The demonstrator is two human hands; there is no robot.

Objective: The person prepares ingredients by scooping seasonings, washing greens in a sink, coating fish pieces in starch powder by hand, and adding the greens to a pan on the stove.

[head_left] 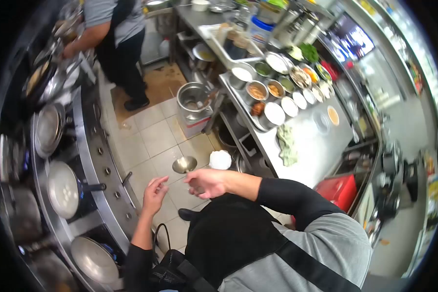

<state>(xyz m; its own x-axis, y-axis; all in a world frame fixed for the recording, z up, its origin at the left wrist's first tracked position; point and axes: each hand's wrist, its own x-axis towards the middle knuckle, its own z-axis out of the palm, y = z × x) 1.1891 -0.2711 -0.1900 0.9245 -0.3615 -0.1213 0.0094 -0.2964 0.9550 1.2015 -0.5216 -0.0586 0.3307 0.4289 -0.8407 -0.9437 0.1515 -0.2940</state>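
My right hand [207, 184] is in front of my apron, its fingers curled at the handle end of a metal ladle [184, 164]. The ladle's shiny round bowl points away from me, above the floor tiles; most of its handle is hidden. My left hand [155, 193] is held up to the left of it, fingers bent and apart, with nothing in them. On the stove to the left are a light frying pan [63, 190] with pale liquid in it and another pan [94, 259] nearer to me.
At the right, a steel counter [304, 151] bears several ingredient bowls and a green cloth [286, 145]. A pot [193, 97] stands on a white and red container. Another person [119, 44] works at the far stove. A white round object [220, 159] is low by the counter.
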